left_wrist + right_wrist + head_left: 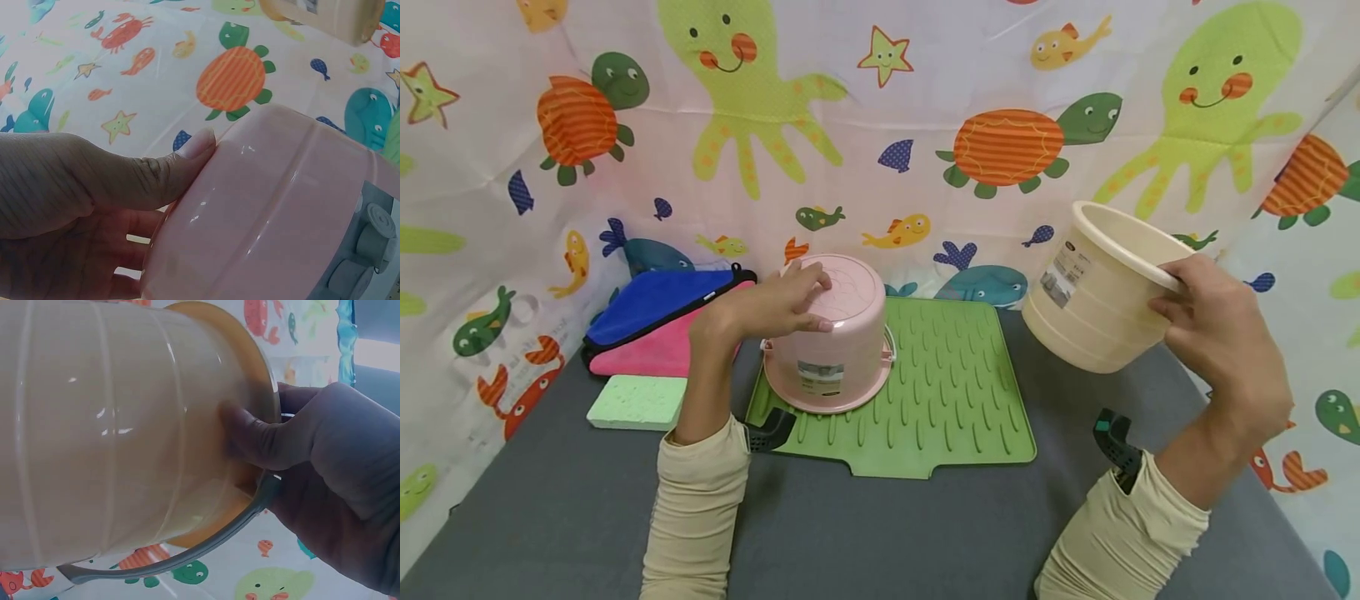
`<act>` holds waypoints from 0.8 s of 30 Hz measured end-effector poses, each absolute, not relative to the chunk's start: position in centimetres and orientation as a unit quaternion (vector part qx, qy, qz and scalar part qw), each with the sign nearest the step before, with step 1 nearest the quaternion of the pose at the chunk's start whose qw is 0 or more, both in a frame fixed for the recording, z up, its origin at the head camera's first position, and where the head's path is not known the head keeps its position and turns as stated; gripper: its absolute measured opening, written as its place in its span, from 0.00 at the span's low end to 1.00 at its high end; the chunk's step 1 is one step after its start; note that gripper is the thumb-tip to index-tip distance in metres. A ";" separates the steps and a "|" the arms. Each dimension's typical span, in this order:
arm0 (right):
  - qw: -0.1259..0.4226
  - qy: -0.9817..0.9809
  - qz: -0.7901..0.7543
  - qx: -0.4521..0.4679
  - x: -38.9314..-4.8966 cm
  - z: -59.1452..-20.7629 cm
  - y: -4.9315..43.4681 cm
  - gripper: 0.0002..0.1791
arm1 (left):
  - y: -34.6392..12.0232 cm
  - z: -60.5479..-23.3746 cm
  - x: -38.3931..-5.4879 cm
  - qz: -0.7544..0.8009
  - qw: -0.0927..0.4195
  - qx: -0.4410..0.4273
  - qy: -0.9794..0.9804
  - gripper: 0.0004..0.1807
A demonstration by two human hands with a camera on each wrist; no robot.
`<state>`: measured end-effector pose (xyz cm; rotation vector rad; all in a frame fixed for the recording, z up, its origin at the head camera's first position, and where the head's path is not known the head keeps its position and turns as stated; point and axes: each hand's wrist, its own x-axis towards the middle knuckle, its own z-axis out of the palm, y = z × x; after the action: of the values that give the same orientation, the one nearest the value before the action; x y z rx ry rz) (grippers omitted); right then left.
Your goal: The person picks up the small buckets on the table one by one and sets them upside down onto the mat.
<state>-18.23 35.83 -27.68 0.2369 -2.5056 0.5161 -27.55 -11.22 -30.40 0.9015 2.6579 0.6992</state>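
A person is working with both hands over a dark grey desk [880, 533]. Left of centre in the head view, a pink bucket [859, 350] is standing upside down on a green ridged mat [955, 392], its picture label facing the lower edge of the frame. The left hand [766, 302] is gripping the bucket's upturned base: in the head view its fingers are lying over the top and its thumb is pressing the side, so this grip is clamped on the bucket's rounded edge.

At the right of the frame, the right hand [1228, 333] is holding a cream bucket [1097, 308] up by the rim, its grip clamped there with the thumb pressing the outer wall. This bucket is tilting, its mouth facing the upper right and its base the lower left. In the right wrist view a grey handle [209, 545] is curving below it.

At the left of the head view, a blue and pink fabric item [662, 304] is lying behind a pale green sponge [634, 402]. A sheet printed with sea animals [865, 108] is hanging across the upper frame. Beige sleeves [700, 508] are covering both forearms.
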 end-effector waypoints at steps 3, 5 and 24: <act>0.327 -0.920 0.187 0.108 -18.0 -27.6 35.5 0.17 | -11.2 -30.3 -27.6 0.237 0.125 0.309 0.912 0.27; 0.354 -0.909 0.186 0.116 -17.9 -27.5 35.2 0.16 | -11.1 -30.3 -27.6 0.235 0.125 0.310 0.913 0.27; 0.409 -0.873 0.207 0.167 -17.5 -26.3 32.4 0.17 | -11.1 -30.3 -27.4 0.227 0.128 0.300 0.918 0.28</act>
<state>-17.46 32.36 -26.29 0.4205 -2.1994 0.5203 -27.36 -11.11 -30.32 0.8734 2.6684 0.6594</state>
